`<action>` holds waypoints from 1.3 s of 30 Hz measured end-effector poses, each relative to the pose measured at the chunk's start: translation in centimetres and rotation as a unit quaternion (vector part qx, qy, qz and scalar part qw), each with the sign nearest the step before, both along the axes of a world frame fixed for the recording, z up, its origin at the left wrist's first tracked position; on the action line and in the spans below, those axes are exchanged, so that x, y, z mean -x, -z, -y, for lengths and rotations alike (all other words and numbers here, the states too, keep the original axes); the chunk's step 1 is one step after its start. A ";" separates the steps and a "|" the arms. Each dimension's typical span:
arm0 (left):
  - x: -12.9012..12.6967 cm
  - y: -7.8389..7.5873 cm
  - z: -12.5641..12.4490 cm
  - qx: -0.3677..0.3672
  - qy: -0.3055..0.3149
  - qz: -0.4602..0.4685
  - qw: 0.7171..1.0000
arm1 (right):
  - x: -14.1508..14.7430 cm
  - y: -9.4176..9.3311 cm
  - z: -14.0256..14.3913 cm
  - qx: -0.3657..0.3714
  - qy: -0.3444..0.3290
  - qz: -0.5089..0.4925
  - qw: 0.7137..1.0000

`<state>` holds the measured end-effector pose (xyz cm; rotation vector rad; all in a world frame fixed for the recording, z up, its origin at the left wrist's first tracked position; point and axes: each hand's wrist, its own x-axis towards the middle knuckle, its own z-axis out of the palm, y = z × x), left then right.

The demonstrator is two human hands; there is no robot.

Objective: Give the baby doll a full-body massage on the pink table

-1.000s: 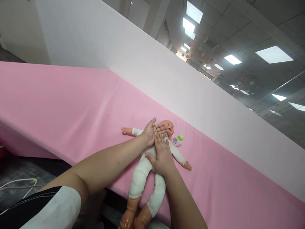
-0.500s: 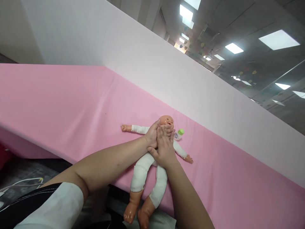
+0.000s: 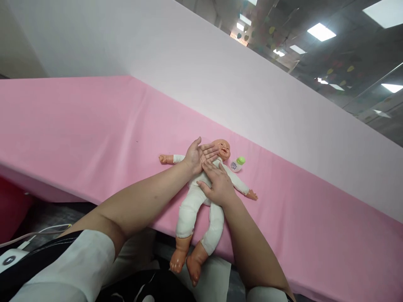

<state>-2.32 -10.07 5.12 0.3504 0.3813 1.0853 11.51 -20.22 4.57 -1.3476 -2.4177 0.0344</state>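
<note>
A baby doll [image 3: 189,213] with a white cloth body lies on its back on the pink table cover [image 3: 103,147]. Over its chest, my left hand [image 3: 200,155] is turned palm up with the fingers stretched out. My right hand [image 3: 218,184] is palm down and open, its fingertips against the left palm and its thumb out over the doll's belly. Neither hand grips anything. Beside the doll's head lies a small clear bottle [image 3: 236,164] with a green cap and printed label. The hands hide part of the doll's chest and one upper arm.
A white partition [image 3: 220,96] rises along the far side of the pink surface. At lower left are a white device [image 3: 12,258] with cables and a red object [image 3: 14,205]. The table's near edge runs just in front of my legs.
My hands have slid apart somewhat, the left palm now showing more and its thumb raised. More of the doll's face and chest shows. The camera view has shifted a little.
</note>
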 end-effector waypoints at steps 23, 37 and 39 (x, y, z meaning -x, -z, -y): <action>0.2 5.7 -1.3 -0.485 -0.130 -0.621 0.601 | -3.6 3.4 -0.7 -0.076 0.024 -0.158 0.984; 1.4 5.0 -2.8 -0.492 -0.091 -0.642 0.581 | -1.1 -0.7 4.1 0.087 -0.181 -0.020 0.979; 1.4 4.9 -2.7 -0.498 -0.087 -0.650 0.567 | -1.5 -0.5 3.5 0.100 -0.145 0.006 0.984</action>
